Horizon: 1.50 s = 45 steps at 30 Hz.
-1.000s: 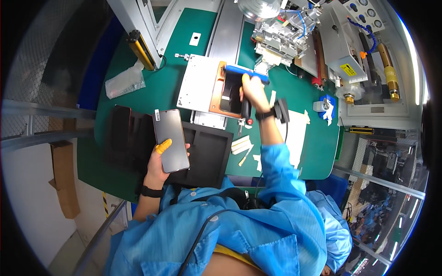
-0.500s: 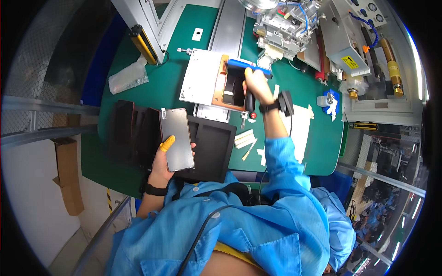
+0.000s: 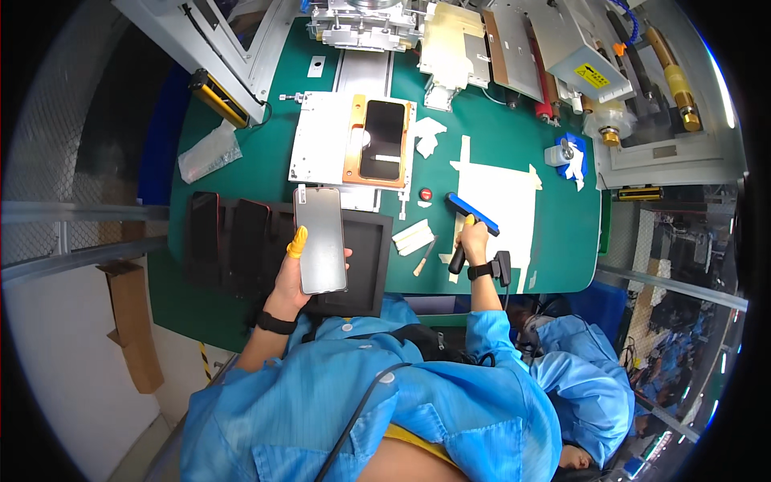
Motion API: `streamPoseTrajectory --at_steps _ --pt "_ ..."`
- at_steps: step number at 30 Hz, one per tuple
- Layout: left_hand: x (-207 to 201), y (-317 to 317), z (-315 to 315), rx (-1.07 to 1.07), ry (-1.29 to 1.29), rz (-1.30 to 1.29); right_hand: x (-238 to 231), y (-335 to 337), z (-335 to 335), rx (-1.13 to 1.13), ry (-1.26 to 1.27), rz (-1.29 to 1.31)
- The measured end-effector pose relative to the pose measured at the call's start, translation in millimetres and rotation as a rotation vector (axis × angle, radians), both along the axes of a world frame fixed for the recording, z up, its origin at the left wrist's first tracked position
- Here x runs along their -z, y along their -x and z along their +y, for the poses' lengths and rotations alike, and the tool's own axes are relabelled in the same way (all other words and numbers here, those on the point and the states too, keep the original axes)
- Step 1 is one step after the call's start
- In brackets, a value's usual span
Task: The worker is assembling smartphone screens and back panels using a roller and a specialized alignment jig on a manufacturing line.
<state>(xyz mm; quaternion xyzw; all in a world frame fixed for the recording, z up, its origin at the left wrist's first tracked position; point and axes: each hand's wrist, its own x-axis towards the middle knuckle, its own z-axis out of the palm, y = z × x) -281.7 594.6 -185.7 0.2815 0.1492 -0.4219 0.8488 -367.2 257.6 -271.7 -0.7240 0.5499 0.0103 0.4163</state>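
Two occupied hands: the left hand [image 3: 289,279] holds a phone [image 3: 321,241] above the near black tray [image 3: 365,251]; the right hand [image 3: 475,241], gripping a blue roller [image 3: 483,222], has withdrawn rightward from the far orange frame [image 3: 354,132], suggesting a pause in rolling there.

A clear plastic bag [image 3: 210,153] lies beyond and left of the left grip [image 3: 291,278], a cardboard box [image 3: 133,337] farther left, a bottle [image 3: 554,156] right of the right grip [image 3: 475,241].
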Motion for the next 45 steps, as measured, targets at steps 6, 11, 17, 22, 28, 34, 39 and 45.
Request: streamPoseTrajectory --at_steps 6,11,17,22,28,34,39,45 --pt "-6 5 -11 0.032 0.112 0.013 36 26 -113 0.107 0.052 -0.295" --pt "-6 3 -21 0.078 0.148 -0.064 85 81 -70 0.118 0.552 -0.142" --pt "-9 13 -34 0.149 -0.353 -0.318 122 97 -10 0.114 0.563 -0.153" --pt "37 37 -27 0.285 -0.606 -0.577 51 47 -89 0.309 0.168 -0.153" --pt "31 40 -15 0.216 -0.519 -0.397 54 50 11 0.375 0.283 -0.163" --pt "6 25 -22 0.095 -0.295 -0.287 65 65 2 0.203 0.182 -0.003" --pt "-15 23 -20 0.118 -0.299 -0.425 -52 30 59 0.017 0.386 -0.436" --pt "-34 28 -14 0.139 -0.25 -0.422 -125 -19 136 -0.195 -0.748 -0.83"
